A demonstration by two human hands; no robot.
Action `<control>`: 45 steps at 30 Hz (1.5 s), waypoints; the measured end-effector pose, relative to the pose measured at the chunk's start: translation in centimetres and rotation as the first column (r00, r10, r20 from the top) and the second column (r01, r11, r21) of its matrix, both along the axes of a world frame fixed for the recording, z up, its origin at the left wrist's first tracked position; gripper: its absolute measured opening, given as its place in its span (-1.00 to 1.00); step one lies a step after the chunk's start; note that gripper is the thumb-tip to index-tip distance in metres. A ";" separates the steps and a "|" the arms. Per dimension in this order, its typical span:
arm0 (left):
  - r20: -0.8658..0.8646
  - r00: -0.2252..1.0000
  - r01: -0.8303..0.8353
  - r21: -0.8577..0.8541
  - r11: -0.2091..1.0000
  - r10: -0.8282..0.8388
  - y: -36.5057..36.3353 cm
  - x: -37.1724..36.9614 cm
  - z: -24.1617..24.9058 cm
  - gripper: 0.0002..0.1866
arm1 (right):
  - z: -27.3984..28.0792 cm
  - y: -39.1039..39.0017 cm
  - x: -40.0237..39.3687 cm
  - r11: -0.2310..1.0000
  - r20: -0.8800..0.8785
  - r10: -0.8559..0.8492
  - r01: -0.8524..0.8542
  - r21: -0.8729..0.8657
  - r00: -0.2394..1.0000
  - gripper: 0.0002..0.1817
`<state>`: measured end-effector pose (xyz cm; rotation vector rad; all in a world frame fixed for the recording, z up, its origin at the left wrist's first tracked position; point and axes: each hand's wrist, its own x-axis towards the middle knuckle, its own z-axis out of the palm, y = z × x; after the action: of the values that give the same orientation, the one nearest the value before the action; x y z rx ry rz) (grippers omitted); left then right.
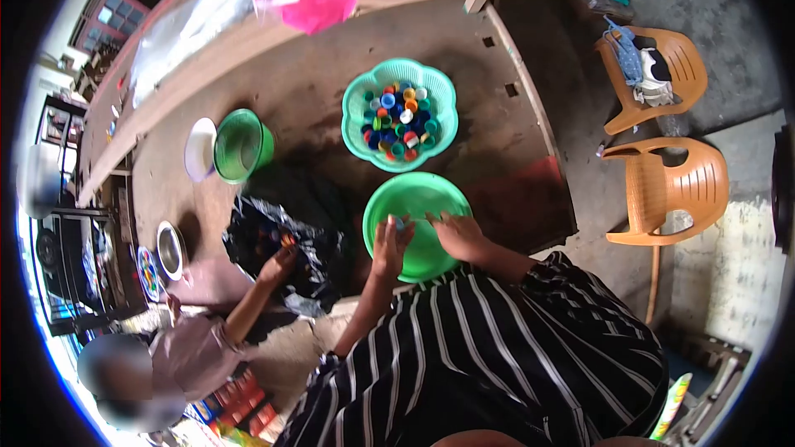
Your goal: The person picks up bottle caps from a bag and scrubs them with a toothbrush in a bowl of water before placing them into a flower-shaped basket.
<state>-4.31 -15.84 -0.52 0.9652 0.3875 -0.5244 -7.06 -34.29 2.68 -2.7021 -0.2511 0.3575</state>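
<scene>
Over a bright green basin (383, 195), my two hands are close together. My left hand (389, 247) is closed with a small bluish bottle cap (400, 223) at its fingertips. Opposite it, my right hand (455, 236) is closed too, and a thin pale sliver (419, 218) reaches from its fingers toward the cap; I cannot make out what it is. Just beyond the basin stands a mint-green scalloped basket (354, 108), holding several bottle caps (406, 116) in blue, red, orange, white and green.
To the left, another person's hand (279, 266) is at an open black plastic bag (319, 223) with small coloured pieces inside. Farther left are a green basket (263, 145), a white bowl (195, 149) and a metal bowl (170, 250). Orange chairs (650, 190) stand at right.
</scene>
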 end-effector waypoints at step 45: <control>-0.112 0.975 -0.200 -0.051 0.979 0.193 -0.4 0.2 0.6 -0.61 | 4.0 0.3 -1.1 0.995 0.030 -0.019 0.016 0.097 0.999 -0.48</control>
<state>-4.13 -16.20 0.08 0.8302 0.5535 -0.4062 -8.15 -33.94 6.65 -2.6144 -0.2463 0.2912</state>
